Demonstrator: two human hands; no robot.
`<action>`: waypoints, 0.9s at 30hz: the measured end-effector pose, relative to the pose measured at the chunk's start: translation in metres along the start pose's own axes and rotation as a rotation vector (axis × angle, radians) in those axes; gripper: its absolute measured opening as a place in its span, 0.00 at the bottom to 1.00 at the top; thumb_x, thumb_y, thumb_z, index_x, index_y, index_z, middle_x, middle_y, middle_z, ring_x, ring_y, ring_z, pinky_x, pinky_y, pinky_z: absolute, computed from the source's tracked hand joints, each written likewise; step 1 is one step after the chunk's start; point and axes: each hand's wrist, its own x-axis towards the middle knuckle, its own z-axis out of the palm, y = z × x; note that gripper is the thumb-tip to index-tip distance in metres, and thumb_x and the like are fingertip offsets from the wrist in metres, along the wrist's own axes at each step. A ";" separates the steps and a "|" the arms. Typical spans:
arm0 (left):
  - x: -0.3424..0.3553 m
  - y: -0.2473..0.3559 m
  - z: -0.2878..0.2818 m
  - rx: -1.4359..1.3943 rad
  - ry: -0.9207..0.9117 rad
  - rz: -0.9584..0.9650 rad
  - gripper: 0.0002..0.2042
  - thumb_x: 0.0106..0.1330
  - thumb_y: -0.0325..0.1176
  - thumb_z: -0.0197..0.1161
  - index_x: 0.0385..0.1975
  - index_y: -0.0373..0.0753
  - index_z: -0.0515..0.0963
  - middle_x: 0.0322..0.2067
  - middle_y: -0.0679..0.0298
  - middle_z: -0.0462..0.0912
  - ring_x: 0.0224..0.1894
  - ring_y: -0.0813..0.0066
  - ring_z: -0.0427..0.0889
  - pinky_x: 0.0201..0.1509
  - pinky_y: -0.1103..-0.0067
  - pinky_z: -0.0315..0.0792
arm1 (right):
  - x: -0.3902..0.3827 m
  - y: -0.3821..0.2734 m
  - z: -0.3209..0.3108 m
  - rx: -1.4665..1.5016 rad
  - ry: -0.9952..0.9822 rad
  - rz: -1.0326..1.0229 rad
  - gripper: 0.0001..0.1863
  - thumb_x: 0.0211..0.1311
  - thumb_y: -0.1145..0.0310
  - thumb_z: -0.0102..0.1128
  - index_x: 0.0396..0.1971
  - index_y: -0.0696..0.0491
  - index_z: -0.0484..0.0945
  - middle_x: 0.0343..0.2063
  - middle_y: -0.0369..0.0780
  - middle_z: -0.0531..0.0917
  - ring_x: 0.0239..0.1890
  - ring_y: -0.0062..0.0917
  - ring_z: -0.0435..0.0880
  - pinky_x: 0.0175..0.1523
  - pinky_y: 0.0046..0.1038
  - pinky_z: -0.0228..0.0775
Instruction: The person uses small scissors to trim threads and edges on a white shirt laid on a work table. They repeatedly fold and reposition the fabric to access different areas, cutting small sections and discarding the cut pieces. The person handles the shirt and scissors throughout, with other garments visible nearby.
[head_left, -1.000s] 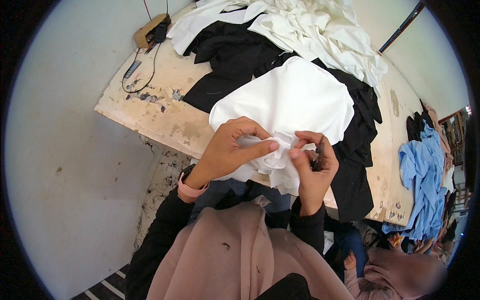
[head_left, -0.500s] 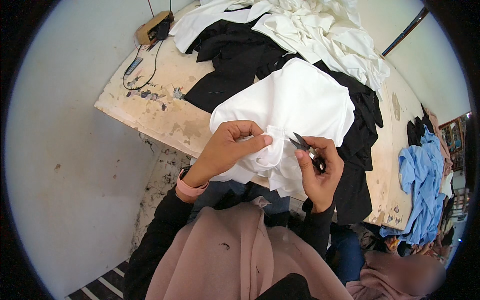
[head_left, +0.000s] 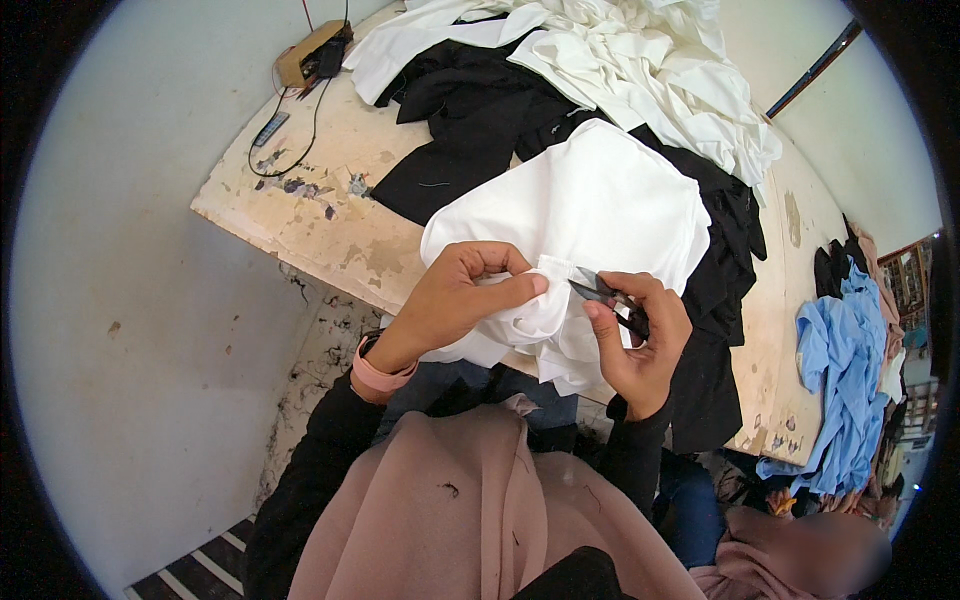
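A white garment (head_left: 610,200) lies over the near edge of the table, its lower part bunched up. My left hand (head_left: 460,300) pinches a gathered fold of it between thumb and fingers, beside a stitched band. In my right hand (head_left: 642,345) is a pair of small dark thread snips (head_left: 600,288), the fingers wrapped round its handles. The blades are parted and point left, their tips at the edge of the stitched band close to my left thumb. Whether any thread lies between the blades is too small to tell.
Black garments (head_left: 480,110) lie under and behind the white one on the worn wooden table (head_left: 290,225). A white fabric heap (head_left: 650,70) is at the back. Top left sits a small box (head_left: 312,55) with cables. Blue garments (head_left: 845,350) hang at right, near another person (head_left: 760,550).
The snips have moved slightly left and their blades have opened wider, the tips now at the stitched band. My left hand keeps its pinch on the white garment.
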 end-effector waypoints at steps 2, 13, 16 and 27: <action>0.000 0.000 0.000 0.000 0.000 0.012 0.07 0.66 0.32 0.70 0.31 0.35 0.85 0.26 0.70 0.84 0.29 0.90 0.77 0.33 0.89 0.69 | 0.000 0.000 -0.001 -0.015 -0.021 -0.015 0.11 0.51 0.65 0.76 0.33 0.53 0.86 0.24 0.35 0.87 0.21 0.21 0.80 0.31 0.25 0.57; 0.000 0.001 -0.002 0.068 -0.002 0.044 0.08 0.65 0.33 0.71 0.32 0.35 0.85 0.26 0.71 0.84 0.28 0.90 0.77 0.32 0.89 0.69 | 0.006 -0.001 -0.005 -0.052 -0.055 -0.129 0.08 0.54 0.66 0.74 0.32 0.52 0.87 0.24 0.34 0.87 0.19 0.22 0.78 0.30 0.25 0.56; -0.001 0.000 -0.002 0.078 0.003 0.050 0.07 0.65 0.33 0.71 0.33 0.35 0.85 0.26 0.71 0.84 0.28 0.90 0.76 0.32 0.89 0.69 | 0.004 0.001 -0.003 0.000 -0.051 -0.073 0.08 0.54 0.65 0.74 0.31 0.51 0.87 0.24 0.35 0.87 0.19 0.23 0.78 0.29 0.25 0.55; 0.037 -0.039 -0.092 -0.044 0.270 0.190 0.12 0.71 0.26 0.60 0.51 0.31 0.81 0.40 0.66 0.86 0.40 0.86 0.80 0.46 0.86 0.74 | -0.022 0.037 0.000 0.558 0.428 0.370 0.17 0.69 0.70 0.63 0.53 0.57 0.72 0.38 0.34 0.76 0.38 0.15 0.73 0.37 0.16 0.63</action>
